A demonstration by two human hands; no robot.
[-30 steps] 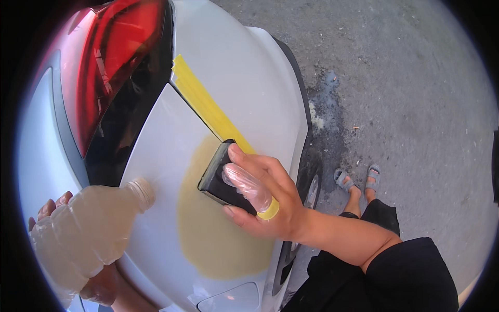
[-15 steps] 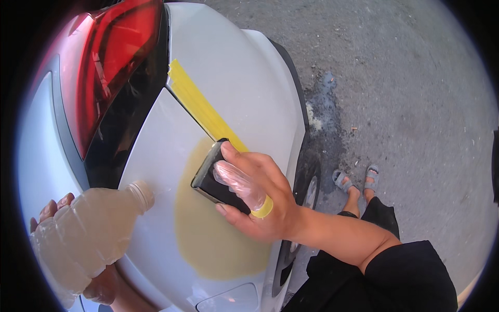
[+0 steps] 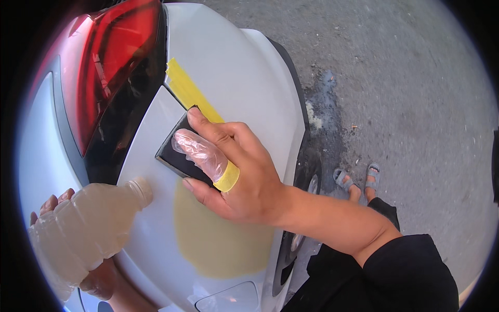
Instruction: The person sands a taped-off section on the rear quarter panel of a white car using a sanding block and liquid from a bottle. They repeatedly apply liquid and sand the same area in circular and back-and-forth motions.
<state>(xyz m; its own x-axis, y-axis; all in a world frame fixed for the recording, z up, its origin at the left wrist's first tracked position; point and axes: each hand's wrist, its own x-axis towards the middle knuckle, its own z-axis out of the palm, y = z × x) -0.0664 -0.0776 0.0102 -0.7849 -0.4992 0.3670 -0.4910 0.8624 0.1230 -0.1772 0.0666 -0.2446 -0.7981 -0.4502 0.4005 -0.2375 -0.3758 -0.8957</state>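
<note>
My right hand [image 3: 234, 177] grips a black sanding block [image 3: 176, 153] on the white car panel [image 3: 140, 145]; one finger is wrapped in clear plastic with a yellow band. The block lies above a beige filler patch [image 3: 223, 249], beside a strip of yellow tape [image 3: 184, 83] along the panel seam. In my left hand [image 3: 96, 281], at the lower left, is a clear plastic bottle [image 3: 83, 229] of cloudy liquid, tilted with its uncovered mouth toward the panel. Some of its fingers show behind the bottle.
A red tail light [image 3: 114, 52] and dark trim border the panel at upper left. A fuel flap [image 3: 226, 296] is at the bottom, a wheel [image 3: 312, 182] at the right. My sandalled feet [image 3: 371, 177] stand on grey asphalt [image 3: 410, 93] with a wet stain.
My right hand and the block have moved up and left along the seam, off the middle of the beige patch. The bottle in my left hand has barely moved.
</note>
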